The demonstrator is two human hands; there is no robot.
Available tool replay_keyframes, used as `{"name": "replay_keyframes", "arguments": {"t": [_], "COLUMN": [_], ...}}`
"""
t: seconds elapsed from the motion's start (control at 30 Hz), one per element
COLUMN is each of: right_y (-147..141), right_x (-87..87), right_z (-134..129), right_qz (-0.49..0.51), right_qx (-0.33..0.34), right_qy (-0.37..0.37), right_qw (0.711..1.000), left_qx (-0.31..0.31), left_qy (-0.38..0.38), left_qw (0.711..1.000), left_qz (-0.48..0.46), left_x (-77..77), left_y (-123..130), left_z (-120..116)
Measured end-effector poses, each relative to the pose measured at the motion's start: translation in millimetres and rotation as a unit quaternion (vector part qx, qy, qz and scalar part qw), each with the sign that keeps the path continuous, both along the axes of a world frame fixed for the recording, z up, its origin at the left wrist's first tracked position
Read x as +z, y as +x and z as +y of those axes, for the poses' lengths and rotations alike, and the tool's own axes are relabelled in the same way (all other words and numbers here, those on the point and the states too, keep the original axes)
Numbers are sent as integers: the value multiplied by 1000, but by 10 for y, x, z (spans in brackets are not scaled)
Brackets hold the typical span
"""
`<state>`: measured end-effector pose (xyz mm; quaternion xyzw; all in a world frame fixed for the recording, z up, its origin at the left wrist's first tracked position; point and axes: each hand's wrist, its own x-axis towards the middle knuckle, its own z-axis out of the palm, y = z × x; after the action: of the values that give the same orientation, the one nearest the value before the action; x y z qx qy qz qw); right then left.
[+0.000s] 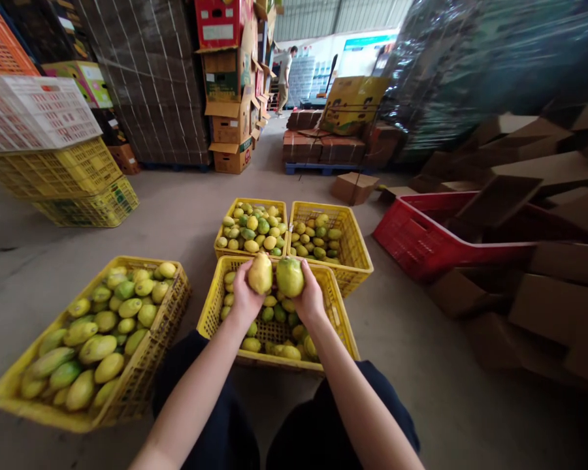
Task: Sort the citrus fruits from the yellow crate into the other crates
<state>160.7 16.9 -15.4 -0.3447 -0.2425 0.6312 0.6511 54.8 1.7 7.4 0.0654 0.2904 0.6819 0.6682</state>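
Observation:
My left hand (246,294) is closed around a yellow fruit (261,274), and my right hand (311,294) grips a greener fruit (290,277). Both fruits are held side by side with a narrow gap between them, above the near yellow crate (342,320). Inside that crate lie several green and yellow fruits (279,313), partly hidden by my hands and forearms. Just beyond stand two more yellow crates, the left one (220,250) heaped with fruit and the right one (357,251) partly filled.
Another yellow crate (169,313) full of fruit is at the left. A red crate (411,245) and cardboard boxes (558,300) lie on the right. Stacked crates (53,166) stand at the far left. A person (284,78) is in the background near loaded pallets (318,168).

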Motion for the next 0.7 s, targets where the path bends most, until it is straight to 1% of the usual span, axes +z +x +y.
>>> {"name": "replay_keyframes", "arguments": {"t": [0.1,0.17,0.2,0.37,0.5,0.63,0.7], "right_y": [-85,-124,-134,-134,-139,-167,-178], "right_x": [-55,-53,-39,76,105,97,96], "right_z": [12,0,-9,-53,-46,-29,-26], "right_qz": [17,43,49,36,46,45,48], "right_qx": [-22,-19,-12,27,38,42,44], "right_qy": [-34,-67,-67,22,21,18,15], "right_qw": [999,997,996,999,998,998,998], "left_qx": [-2,1,0,-14,-4,-5,-5], "left_qy": [25,27,23,10,-3,16,11], "left_qw": [999,999,999,998,999,999,1000], "left_qz": [-23,-37,-45,-63,-42,-34,-26], "left_x": [-17,-48,-62,-61,-35,-54,-59], "left_y": [1,13,20,39,28,0,-11], "left_z": [31,64,78,74,54,74,79]}}
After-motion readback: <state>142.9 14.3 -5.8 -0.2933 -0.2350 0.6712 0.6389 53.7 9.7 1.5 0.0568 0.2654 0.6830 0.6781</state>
